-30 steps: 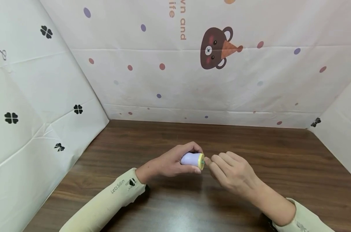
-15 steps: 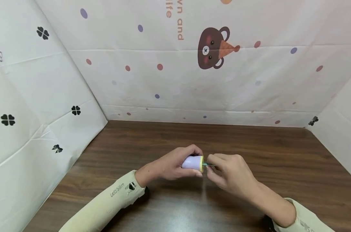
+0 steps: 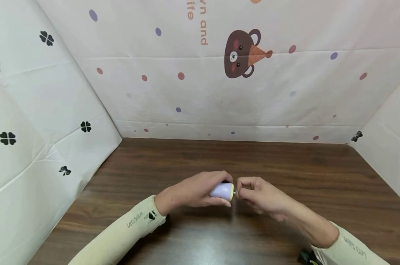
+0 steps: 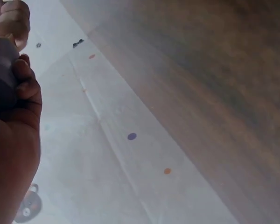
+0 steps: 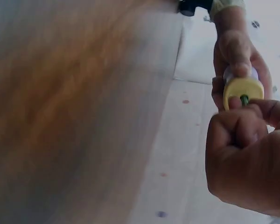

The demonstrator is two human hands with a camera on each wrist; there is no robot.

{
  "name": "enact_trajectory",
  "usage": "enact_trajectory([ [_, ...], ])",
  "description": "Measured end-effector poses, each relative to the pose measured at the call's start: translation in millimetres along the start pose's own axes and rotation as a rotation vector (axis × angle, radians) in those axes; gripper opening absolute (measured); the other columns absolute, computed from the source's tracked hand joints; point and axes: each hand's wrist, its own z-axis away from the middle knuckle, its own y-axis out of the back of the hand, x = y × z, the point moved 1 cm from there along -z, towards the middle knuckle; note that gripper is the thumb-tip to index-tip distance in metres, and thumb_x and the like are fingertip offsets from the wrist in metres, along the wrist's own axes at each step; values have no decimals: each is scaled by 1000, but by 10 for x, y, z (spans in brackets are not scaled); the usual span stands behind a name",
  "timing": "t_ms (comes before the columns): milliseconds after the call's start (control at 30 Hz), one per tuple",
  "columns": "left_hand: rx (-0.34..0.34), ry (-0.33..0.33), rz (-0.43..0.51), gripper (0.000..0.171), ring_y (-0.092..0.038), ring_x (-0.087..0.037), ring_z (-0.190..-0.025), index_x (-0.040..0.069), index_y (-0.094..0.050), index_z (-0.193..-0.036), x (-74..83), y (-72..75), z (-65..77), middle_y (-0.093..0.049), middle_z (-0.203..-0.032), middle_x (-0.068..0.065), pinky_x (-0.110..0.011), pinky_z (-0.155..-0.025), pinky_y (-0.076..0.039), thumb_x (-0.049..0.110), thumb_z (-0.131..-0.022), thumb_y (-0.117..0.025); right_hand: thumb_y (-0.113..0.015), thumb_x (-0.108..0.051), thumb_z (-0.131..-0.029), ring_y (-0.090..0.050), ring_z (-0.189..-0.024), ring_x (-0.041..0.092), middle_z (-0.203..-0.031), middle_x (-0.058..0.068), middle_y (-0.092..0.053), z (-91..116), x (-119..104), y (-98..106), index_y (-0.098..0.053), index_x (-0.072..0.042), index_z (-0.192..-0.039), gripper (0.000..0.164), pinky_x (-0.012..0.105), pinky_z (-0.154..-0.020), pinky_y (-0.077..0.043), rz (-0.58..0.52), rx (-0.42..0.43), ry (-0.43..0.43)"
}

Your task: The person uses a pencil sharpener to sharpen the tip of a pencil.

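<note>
My left hand (image 3: pixel 193 191) holds a lavender, barrel-shaped pencil sharpener (image 3: pixel 221 191) on its side, thumb and fingers around the body. Its yellow end face (image 5: pixel 242 88) points toward my right hand (image 3: pixel 264 195). A thin green pencil (image 5: pixel 244 99) stands in the hole of that face. The fingertips of my right hand pinch it close to the sharpener, hiding most of its length. In the left wrist view, the sharpener (image 4: pixel 5 77) shows dark and partly cut off at the left edge.
Both hands are above a dark brown wooden table (image 3: pixel 153 158). White patterned sheets (image 3: pixel 200 92) hang behind it and at both sides. A dark device (image 3: pixel 309 257) sits under the right cuff.
My right hand has twisted on the pencil and shifted its grip; the stretch of pencil seen half a second ago is now mostly covered. The left hand with the sharpener sits slightly lower in view.
</note>
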Motion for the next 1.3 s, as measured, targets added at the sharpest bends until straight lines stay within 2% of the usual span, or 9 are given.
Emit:
enact_trajectory([
  [167,66,29,59,50,-59,-4,-88,14,-53,-131,-35,61,-25,-63,-113,6,-18,-73,-52,42,-97,-78,-68,-6,-100,-41,-55,-1,-73,-10,-59,29,-31,-60,-70,-24,-102,18,20,-48,-38,538,253,365],
  [400,95,8,256,43,-61,-7,-87,17,-53,-128,-55,86,-43,-64,-111,7,-23,-72,-55,29,-98,-80,-54,-4,-96,-29,-52,3,-70,-6,-46,4,-120,-77,-71,-11,-100,19,18,-44,-28,1303,554,1105],
  [500,72,-14,390,39,-62,-10,-90,15,-52,-128,-57,64,-46,-65,-113,3,-25,-74,-57,20,-99,-79,-48,5,-97,-27,-52,10,-70,0,-42,11,-214,-90,-69,-9,-95,25,21,-45,-25,1491,686,1357],
  [600,60,-31,461,37,-62,-13,-91,12,-53,-127,-58,51,-40,-65,-113,-1,-28,-75,-57,14,-99,-78,-49,11,-94,-27,-53,12,-70,1,-41,17,-282,-116,-68,-8,-92,27,21,-47,-23,1543,751,1464],
  [733,62,-5,422,38,-62,-11,-90,13,-53,-128,-59,47,-11,-65,-112,0,-27,-74,-57,18,-99,-78,-48,4,-96,-29,-53,9,-70,-1,-43,5,-262,-163,-67,-9,-88,24,20,-46,-26,1456,707,1350],
  [900,94,18,211,46,-60,-5,-88,16,-52,-129,-42,53,16,-64,-112,7,-21,-73,-54,31,-97,-81,-58,-5,-88,-28,-54,-5,-64,-15,-40,-6,-133,-172,-57,-19,-81,16,13,-44,-24,1107,530,948],
  [1167,68,-110,-164,53,-59,-7,-93,8,-53,-131,57,52,-13,-64,-114,1,-18,-81,-49,38,-96,-81,-58,-8,-103,-26,-51,4,-67,-7,-39,20,-74,-22,-56,-9,-91,12,22,-44,-22,-8,-16,55],
  [1233,50,-106,-178,53,-59,-8,-94,8,-53,-131,56,35,-12,-64,-114,1,-18,-82,-49,39,-97,-80,-58,-10,-104,-25,-50,6,-66,-7,-35,12,-60,-4,-53,-2,-94,14,22,-44,-21,-126,-52,-47],
  [1300,41,-73,-145,53,-58,-6,-93,9,-53,-132,35,18,-5,-63,-114,3,-17,-80,-48,40,-97,-79,-59,-10,-105,-28,-53,6,-67,-6,-35,6,-50,-10,-54,-3,-93,15,22,-47,-23,-41,-31,2],
])
